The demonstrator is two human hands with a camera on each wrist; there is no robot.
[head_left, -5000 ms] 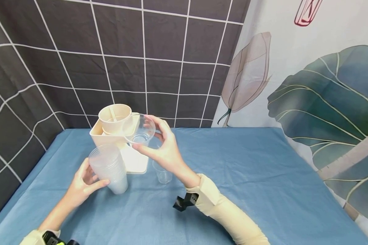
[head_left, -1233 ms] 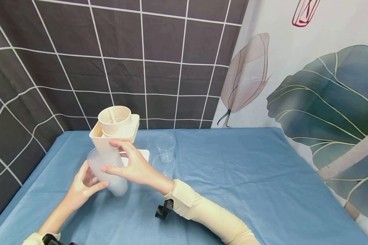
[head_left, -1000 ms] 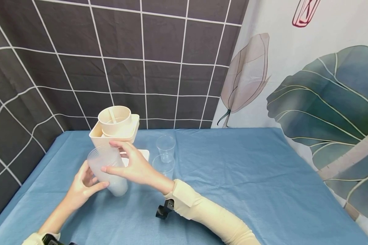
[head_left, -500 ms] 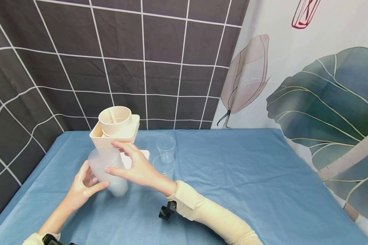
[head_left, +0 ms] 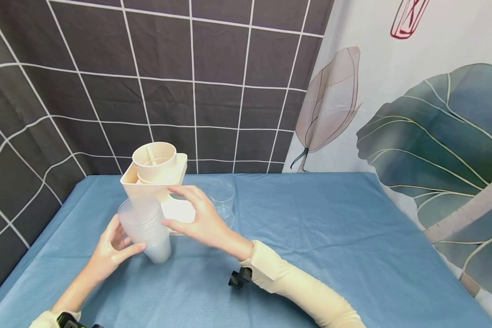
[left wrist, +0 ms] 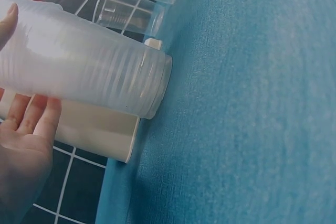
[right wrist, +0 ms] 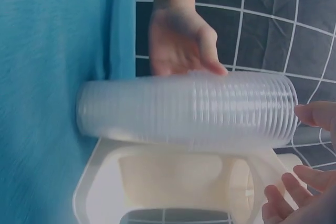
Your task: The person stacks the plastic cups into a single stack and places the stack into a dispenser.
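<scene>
In the head view a tall nested stack of clear plastic cups (head_left: pixel 151 234) leans slightly. My left hand (head_left: pixel 106 250) grips its side, thumb in front and fingers behind. The left wrist view shows the bottom end of the cups (left wrist: pixel 157 85) close to the table. My right hand (head_left: pixel 209 225) is just right of the stack, thumb and fingers spread apart with no cup visible between them. In the right wrist view its thumb (right wrist: pixel 315 114) is right at the stack's rim end. Beyond the right hand stand two single clear cups (head_left: pixel 221 192), one partly hidden by it.
Behind the stack stands a cream plastic stand (head_left: pixel 135 182) with a round container (head_left: pixel 153 166) on top, a thin divider inside. Blue cloth (head_left: pixel 311 237) covers the table. A dark grid-patterned curtain (head_left: pixel 217 105) hangs along the back, a leaf-print one (head_left: pixel 447 150) at the right.
Five seconds ago my right hand held a single cup beside the stand; two now stand at right. Later its fingers touched the stack's rim, then moved right, off it. The left hand stays put.
</scene>
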